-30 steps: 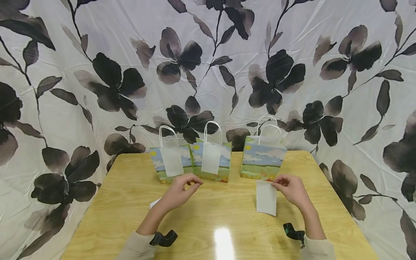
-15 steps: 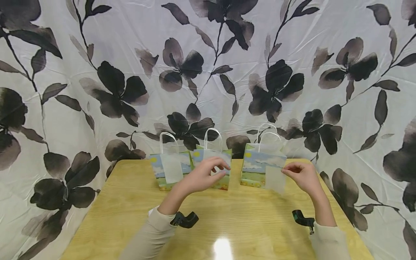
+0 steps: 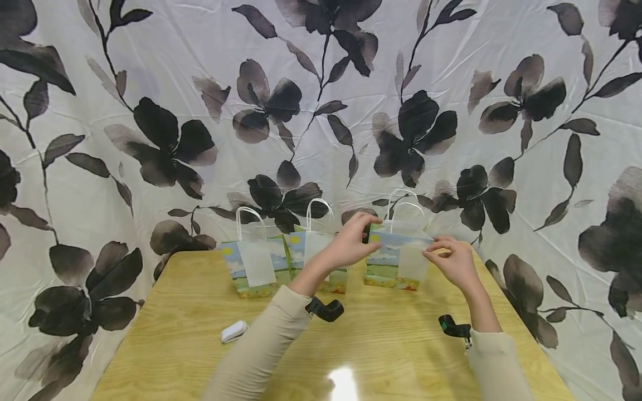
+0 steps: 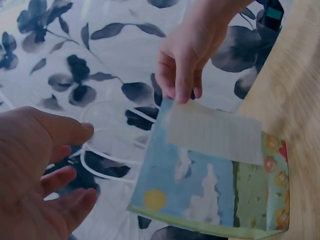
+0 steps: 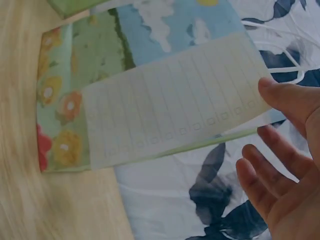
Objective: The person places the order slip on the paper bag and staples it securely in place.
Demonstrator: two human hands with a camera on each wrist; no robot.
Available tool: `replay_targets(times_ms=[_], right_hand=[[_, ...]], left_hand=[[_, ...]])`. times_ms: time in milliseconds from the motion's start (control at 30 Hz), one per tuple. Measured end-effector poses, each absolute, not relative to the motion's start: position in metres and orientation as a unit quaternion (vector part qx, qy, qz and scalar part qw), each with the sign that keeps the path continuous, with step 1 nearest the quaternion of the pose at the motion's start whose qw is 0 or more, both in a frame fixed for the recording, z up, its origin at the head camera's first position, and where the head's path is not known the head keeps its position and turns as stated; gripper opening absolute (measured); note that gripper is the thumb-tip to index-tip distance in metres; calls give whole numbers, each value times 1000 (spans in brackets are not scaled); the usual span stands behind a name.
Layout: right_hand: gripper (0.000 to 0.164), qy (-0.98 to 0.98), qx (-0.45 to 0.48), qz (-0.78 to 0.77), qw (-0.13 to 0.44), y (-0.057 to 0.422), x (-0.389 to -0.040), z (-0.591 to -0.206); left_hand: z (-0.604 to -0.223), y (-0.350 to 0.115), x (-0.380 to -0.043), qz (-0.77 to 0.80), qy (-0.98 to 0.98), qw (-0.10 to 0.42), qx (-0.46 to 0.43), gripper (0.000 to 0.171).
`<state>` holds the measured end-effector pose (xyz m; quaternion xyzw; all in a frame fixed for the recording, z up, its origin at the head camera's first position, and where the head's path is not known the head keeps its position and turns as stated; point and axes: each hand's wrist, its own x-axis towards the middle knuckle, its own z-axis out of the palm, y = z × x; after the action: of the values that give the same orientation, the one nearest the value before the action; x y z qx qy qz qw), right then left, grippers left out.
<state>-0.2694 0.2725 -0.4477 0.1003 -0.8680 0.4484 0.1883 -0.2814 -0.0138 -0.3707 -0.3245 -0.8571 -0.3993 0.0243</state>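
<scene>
A paper gift bag (image 3: 383, 262) printed with sky, meadow and flowers stands at the right, its white handles up. Over the right part of its front hangs a lined paper sheet (image 3: 412, 264), with a row of small check boxes visible in the right wrist view (image 5: 175, 110). My right hand (image 3: 453, 262) pinches the sheet at its upper edge against the bag's top rim, thumb in front. My left hand (image 3: 348, 242) hovers by the bag's upper left corner, fingers spread and relaxed, holding nothing; the left wrist view shows a gap between that hand (image 4: 45, 165) and the bag.
Two matching bags stand to the left, the leftmost bag (image 3: 233, 270) and the middle bag (image 3: 296, 245), each with a white sheet on its front. A small white rounded object (image 3: 233, 331) lies on the wooden table (image 3: 165, 312). Behind hangs a floral cloth (image 3: 311, 33).
My right hand has raised the sheet from in front of the right bag onto its front. My left hand has moved right and up toward that bag, uncovering the small white object.
</scene>
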Motion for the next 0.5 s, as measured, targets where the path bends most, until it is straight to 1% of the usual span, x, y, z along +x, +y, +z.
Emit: replay_targets(times_ms=[100,200,333,500], right_hand=[[15,-868,92,451,185,272,-273,-450],[14,-873,99,439,188,271,-275,-451],[13,-876,105,431,190,268,-276,-451],[10,-876,107,431,189,266,-279,-450]], left_hand=[[-373,-1,-300,-376,-878,8,-296,64],[-379,9,-319,-360,-893,-6,-272,72],[-387,19,-338,-340,-904,-36,-259,74],[-387,31,-349,-285,-919,-69,-262,75]])
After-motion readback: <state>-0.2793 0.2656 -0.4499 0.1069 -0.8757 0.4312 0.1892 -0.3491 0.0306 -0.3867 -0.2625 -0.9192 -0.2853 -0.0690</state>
